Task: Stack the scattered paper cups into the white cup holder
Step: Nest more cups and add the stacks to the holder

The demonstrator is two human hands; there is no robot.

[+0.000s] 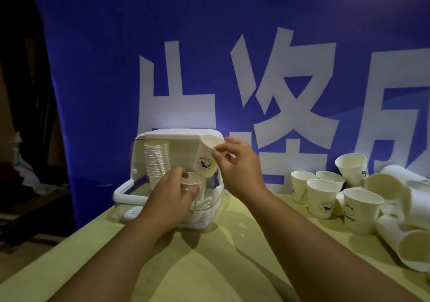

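A pale yellow table [209, 266] stands before a blue banner [104, 69] with large white characters; the room at 9 o'clock is dark. The white cup holder [125, 192] sits at the table's far edge, lid raised, with a tall column of nested cups [156, 159] upright in its left side. The left hand [167, 197] curls round a shorter cup stack [193, 183] inside it. The right hand [237, 169] pinches a whale-logo paper cup [206, 159] just above that stack, long axis near upright, mouth towards 1 o'clock. Scattered paper cups [322, 197] lie at 3 o'clock, some upright, some toppled.
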